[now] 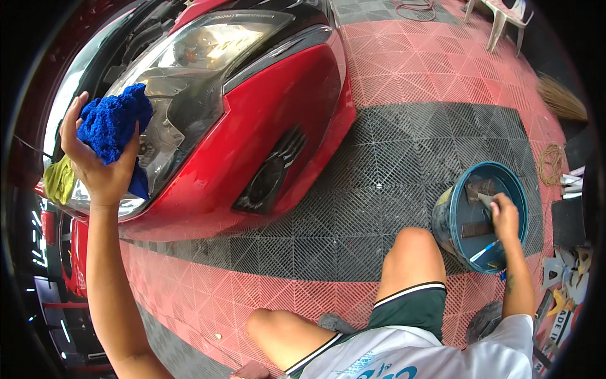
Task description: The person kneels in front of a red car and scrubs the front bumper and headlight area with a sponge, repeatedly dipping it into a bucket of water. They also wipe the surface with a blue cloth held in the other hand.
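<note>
My left hand (106, 177) is raised at the front of a red car, its fingers curled round a bunched blue microfiber cloth (115, 123). The cloth covers part of the view of the clear headlight (208, 45); whether it touches the car I cannot tell. A yellow-green cloth (59, 180) lies on the car just left of that wrist. On the right, my right hand (505, 218) reaches into a blue bucket (444, 218) and pinches a small pale, tapered piece (485, 199). Beside it in the bucket are a brownish block (481, 188), a dark flat strip (476, 228) and a thin white-and-blue stick (483, 251).
The red bumper (278, 132) with its dark fog-lamp recess (271, 172) stands between my hands. Red and grey grid tiles (391, 145) make up the floor. At the right edge are a broom (560, 98), a coiled cord (550, 164) and assorted cut pieces (568, 278). A white chair (499, 25) stands far right.
</note>
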{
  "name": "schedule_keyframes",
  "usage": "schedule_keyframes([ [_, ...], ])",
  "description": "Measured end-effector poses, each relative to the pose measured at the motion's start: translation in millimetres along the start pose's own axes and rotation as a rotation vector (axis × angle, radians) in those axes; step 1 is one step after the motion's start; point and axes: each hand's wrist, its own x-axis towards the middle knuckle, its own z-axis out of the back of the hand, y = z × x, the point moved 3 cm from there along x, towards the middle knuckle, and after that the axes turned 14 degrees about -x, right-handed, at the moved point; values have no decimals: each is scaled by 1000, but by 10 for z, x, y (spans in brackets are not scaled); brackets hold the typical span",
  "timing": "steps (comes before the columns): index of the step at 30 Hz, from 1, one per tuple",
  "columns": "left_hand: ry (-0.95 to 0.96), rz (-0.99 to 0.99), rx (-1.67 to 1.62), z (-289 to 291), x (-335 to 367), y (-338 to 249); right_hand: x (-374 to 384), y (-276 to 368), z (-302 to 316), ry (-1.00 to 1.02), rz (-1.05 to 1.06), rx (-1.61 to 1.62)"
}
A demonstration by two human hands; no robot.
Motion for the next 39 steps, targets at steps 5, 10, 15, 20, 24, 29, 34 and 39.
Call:
schedule_keyframes([
  [5, -112, -93, 233, 33, 2, -85, -41, 110, -416, 209, -127, -128],
  [10, 174, -139, 344, 106, 111, -197, 32, -479, -1073, 217, -55, 6],
  [15, 513, -18, 252, 312, -71, -289, 93, -367, -187, 129, -58, 216],
  [20, 610, -186, 285, 300, 41, -163, -174, -261, -106, 125, -33, -52],
  [24, 550, -132, 257, -75, 224, -156, -169, 265, 19, 260, -144, -174],
  [29, 426, -134, 189, -639, 597, -92, -321, 405, 393, -43, -233, 113],
  [34, 393, -104, 196, -854, 753, -46, -725, 521, 652, -132, -363, 222],
  [39, 374, -64, 213, -841, 778, -133, -605, 1402, 1206, -54, -598, 1090],
])
